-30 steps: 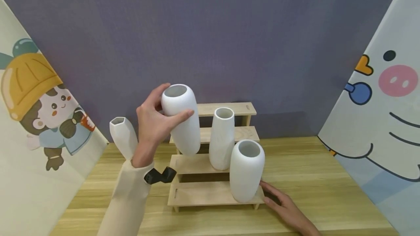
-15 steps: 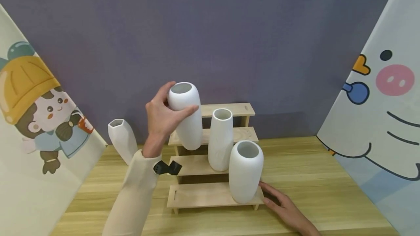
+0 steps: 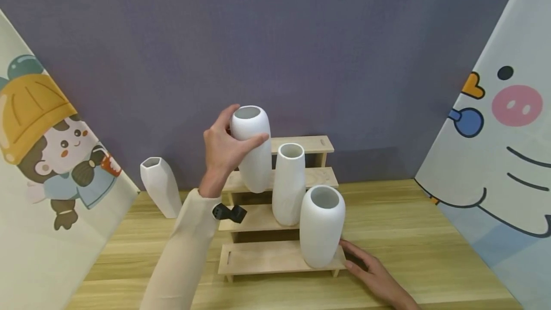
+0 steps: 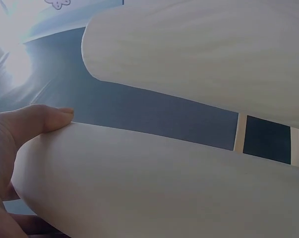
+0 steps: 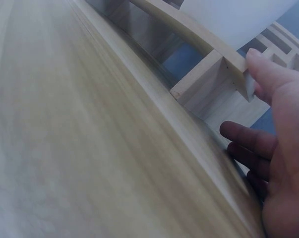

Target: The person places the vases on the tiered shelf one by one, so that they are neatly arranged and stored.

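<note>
My left hand [image 3: 226, 145] holds a tall white vase [image 3: 256, 164] near its rim, thumb across the front. The vase's base overlaps the third step of the wooden tiered stand [image 3: 258, 258]; whether it touches is unclear. Close to its right, a narrower white vase [image 3: 289, 190] stands on the second step, and also shows in the left wrist view above the held one. A wide white vase [image 3: 322, 233] stands at the right end of the lowest step. My right hand [image 3: 373, 274] touches that step's right end, thumb at the board's corner in the right wrist view, other fingers loosely bent.
A faceted white vase [image 3: 161, 188] stands on the wooden table [image 3: 400, 233] left of the stand, beyond my left sleeve. A grey-purple backdrop [image 3: 275, 47] rises behind the stand. Panels with cartoon figures flank both sides.
My left hand has carried the vase right and slightly up, closer to the narrower vase, and it stands more upright. My right hand stays at the stand's end.
</note>
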A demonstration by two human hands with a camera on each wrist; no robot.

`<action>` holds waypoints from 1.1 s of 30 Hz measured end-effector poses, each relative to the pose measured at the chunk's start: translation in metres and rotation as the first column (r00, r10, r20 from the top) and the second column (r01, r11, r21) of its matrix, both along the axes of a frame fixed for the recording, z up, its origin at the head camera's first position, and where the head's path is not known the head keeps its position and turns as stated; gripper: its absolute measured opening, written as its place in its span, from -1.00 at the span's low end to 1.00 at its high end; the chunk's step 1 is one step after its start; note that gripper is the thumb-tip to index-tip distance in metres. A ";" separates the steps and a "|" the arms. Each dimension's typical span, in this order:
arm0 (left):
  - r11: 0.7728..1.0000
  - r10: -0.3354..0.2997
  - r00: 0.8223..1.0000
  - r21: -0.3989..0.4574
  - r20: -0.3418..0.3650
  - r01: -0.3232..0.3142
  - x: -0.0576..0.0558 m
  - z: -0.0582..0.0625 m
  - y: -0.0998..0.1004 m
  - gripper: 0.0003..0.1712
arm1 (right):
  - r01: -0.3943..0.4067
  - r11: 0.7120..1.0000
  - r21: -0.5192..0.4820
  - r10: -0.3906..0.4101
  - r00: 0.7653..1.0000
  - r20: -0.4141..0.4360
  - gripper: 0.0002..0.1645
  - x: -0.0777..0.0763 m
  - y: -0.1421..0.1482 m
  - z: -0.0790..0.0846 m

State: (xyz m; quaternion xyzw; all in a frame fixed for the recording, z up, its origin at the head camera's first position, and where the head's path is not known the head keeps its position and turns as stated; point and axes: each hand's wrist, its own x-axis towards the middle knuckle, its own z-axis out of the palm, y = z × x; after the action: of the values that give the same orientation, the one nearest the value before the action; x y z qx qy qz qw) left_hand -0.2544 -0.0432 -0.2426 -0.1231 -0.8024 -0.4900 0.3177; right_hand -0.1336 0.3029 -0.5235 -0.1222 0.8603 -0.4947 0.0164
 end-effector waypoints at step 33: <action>0.997 -0.002 1.000 -0.084 0.013 0.003 -0.017 0.003 0.027 -0.05 | 0.008 1.000 0.010 -0.008 0.999 -0.037 -0.46 0.000 0.001 -0.005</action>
State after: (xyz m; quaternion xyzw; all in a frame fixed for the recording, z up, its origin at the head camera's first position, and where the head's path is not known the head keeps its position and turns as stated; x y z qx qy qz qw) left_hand -0.2713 -0.0158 -0.2393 -0.1342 -0.8240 -0.4572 0.3066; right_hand -0.1332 0.3038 -0.5283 -0.1279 0.8635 -0.4880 -0.0006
